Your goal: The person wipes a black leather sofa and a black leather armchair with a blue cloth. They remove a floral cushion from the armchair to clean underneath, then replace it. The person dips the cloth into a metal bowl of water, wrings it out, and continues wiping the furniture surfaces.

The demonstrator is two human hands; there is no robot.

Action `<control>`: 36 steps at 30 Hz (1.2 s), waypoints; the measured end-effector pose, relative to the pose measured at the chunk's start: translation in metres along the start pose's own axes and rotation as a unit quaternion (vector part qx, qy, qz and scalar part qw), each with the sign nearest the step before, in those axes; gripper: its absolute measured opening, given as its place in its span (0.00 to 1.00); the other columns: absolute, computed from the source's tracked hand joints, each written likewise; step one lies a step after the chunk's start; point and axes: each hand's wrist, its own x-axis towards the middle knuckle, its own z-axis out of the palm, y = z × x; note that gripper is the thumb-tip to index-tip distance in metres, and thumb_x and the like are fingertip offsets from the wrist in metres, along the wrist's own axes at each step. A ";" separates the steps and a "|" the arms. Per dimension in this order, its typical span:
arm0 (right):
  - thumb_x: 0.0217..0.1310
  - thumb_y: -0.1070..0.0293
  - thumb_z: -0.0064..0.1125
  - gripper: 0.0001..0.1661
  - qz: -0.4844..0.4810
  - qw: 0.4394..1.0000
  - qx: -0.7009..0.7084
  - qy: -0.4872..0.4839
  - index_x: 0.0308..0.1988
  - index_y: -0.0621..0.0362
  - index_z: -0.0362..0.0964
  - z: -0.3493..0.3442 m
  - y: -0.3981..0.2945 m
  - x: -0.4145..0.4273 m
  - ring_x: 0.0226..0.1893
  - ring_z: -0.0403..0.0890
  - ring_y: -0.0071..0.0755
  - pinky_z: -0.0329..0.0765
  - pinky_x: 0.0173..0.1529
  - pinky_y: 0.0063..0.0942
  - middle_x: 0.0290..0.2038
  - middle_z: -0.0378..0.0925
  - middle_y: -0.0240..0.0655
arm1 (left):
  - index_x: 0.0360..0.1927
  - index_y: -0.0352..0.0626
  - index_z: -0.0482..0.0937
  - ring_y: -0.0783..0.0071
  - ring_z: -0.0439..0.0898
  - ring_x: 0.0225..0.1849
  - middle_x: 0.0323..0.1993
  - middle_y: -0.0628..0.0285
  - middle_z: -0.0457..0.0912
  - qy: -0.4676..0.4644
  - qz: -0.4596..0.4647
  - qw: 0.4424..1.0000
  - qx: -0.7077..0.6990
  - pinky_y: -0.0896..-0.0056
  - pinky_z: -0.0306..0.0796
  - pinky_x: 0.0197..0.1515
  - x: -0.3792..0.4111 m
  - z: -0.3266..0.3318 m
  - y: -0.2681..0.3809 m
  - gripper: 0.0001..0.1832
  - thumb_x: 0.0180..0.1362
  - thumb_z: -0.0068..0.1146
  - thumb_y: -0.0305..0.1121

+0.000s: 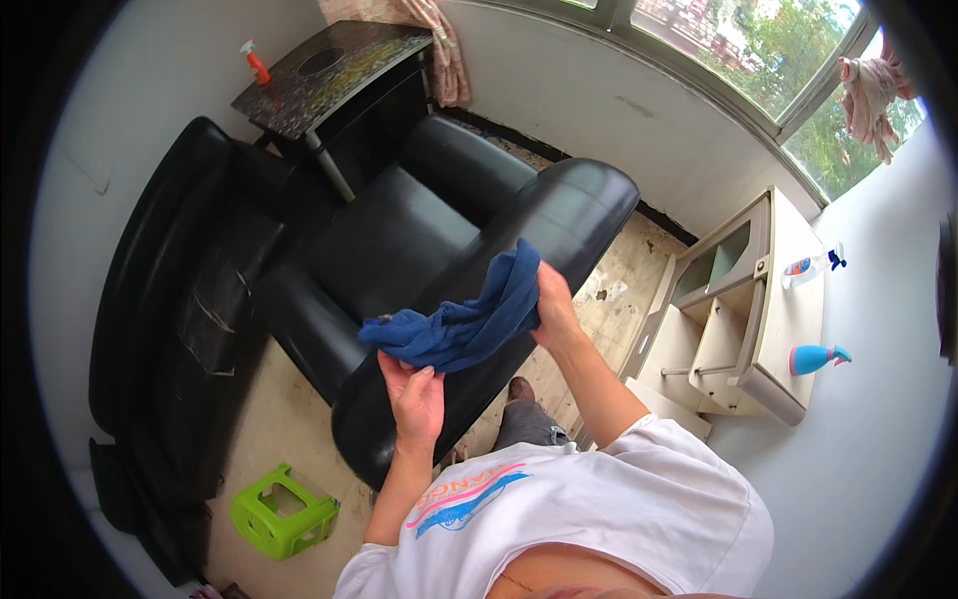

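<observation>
A bunched blue cloth point(464, 329) stretches between my two hands, above a black leather-look armchair point(389, 224). My left hand point(415, 397) grips its lower edge near the left end, thumb on top. Around the right end close the fingers of my right hand point(555, 307), partly hidden by the fabric. A small dark bit shows on the cloth's left tip. Beneath the cloth runs the armchair's near side, and its wide padded top point(569, 202) reaches out past my right hand.
A black sofa point(150, 299) lines the left wall. Behind the armchair, a dark-topped table point(359, 56) holds an orange spray bottle point(256, 66). A green plastic stool point(281, 517) is on the floor. At right, a pale cabinet point(786, 299) bears a clear spray bottle point(804, 269) and a blue one point(812, 360).
</observation>
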 end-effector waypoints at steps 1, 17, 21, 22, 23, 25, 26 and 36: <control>0.69 0.58 0.44 0.16 -0.039 0.999 -0.026 0.026 0.37 0.59 0.71 -0.017 -0.012 0.019 0.30 0.76 0.20 0.75 0.36 0.22 0.30 0.76 0.30 | 0.66 0.53 0.54 0.63 0.60 0.66 0.64 0.61 0.61 0.009 -0.014 1.000 -0.006 0.51 0.55 0.66 0.007 0.015 -0.013 0.38 0.50 0.42 0.14; 0.47 0.59 0.60 0.28 -0.367 0.633 -0.681 -0.035 0.52 0.51 0.72 -0.112 0.002 0.090 0.67 0.52 0.48 0.44 0.68 0.54 0.63 0.59 0.43 | 0.49 0.38 0.74 0.51 0.69 0.52 0.48 0.50 0.73 -0.082 0.160 0.650 0.739 0.56 0.61 0.57 0.083 0.047 -0.111 0.18 0.53 0.55 0.27; 0.48 0.64 0.59 0.28 -0.403 0.623 -0.669 -0.038 0.53 0.54 0.71 -0.136 -0.026 0.134 0.63 0.63 0.42 0.52 0.67 0.46 0.57 0.69 0.38 | 0.59 0.40 0.68 0.46 0.58 0.66 0.63 0.46 0.63 -0.223 0.122 0.591 0.765 0.44 0.48 0.66 0.118 0.051 -0.155 0.28 0.55 0.55 0.38; 0.49 0.64 0.58 0.28 -0.410 0.614 -0.674 -0.039 0.53 0.54 0.70 -0.144 -0.037 0.146 0.61 0.65 0.41 0.53 0.66 0.45 0.57 0.70 0.39 | 0.60 0.39 0.66 0.46 0.57 0.66 0.63 0.46 0.62 -0.242 0.119 0.584 0.766 0.44 0.48 0.66 0.127 0.056 -0.170 0.29 0.56 0.55 0.38; 0.49 0.64 0.59 0.28 -0.403 0.618 -0.674 -0.038 0.53 0.53 0.70 -0.151 -0.050 0.156 0.61 0.66 0.41 0.53 0.66 0.46 0.57 0.69 0.39 | 0.61 0.39 0.65 0.46 0.57 0.66 0.64 0.46 0.61 -0.261 0.116 0.576 0.766 0.43 0.47 0.66 0.134 0.063 -0.184 0.30 0.56 0.55 0.39; 0.48 0.65 0.60 0.28 -0.412 0.606 -0.680 -0.027 0.53 0.53 0.70 -0.173 -0.073 0.176 0.59 0.68 0.43 0.58 0.63 0.46 0.55 0.71 0.40 | 0.63 0.36 0.60 0.46 0.57 0.67 0.64 0.43 0.60 -0.269 0.120 0.567 0.769 0.43 0.47 0.66 0.153 0.079 -0.212 0.34 0.55 0.56 0.40; 0.48 0.66 0.60 0.28 -0.414 0.631 -0.653 -0.061 0.53 0.54 0.70 -0.180 -0.082 0.187 0.57 0.69 0.44 0.60 0.61 0.46 0.54 0.72 0.40 | 0.64 0.35 0.59 0.46 0.56 0.67 0.64 0.42 0.60 -0.262 0.126 0.568 0.770 0.43 0.47 0.66 0.163 0.087 -0.225 0.35 0.55 0.56 0.40; 0.54 0.68 0.58 0.25 -0.331 0.752 -0.569 0.025 0.54 0.54 0.70 -0.346 -0.271 0.247 0.51 0.75 0.42 0.71 0.56 0.35 0.52 0.75 0.41 | 0.65 0.33 0.56 0.44 0.49 0.70 0.67 0.40 0.53 -0.074 0.062 0.527 0.845 0.46 0.44 0.68 0.222 0.148 -0.329 0.34 0.59 0.49 0.41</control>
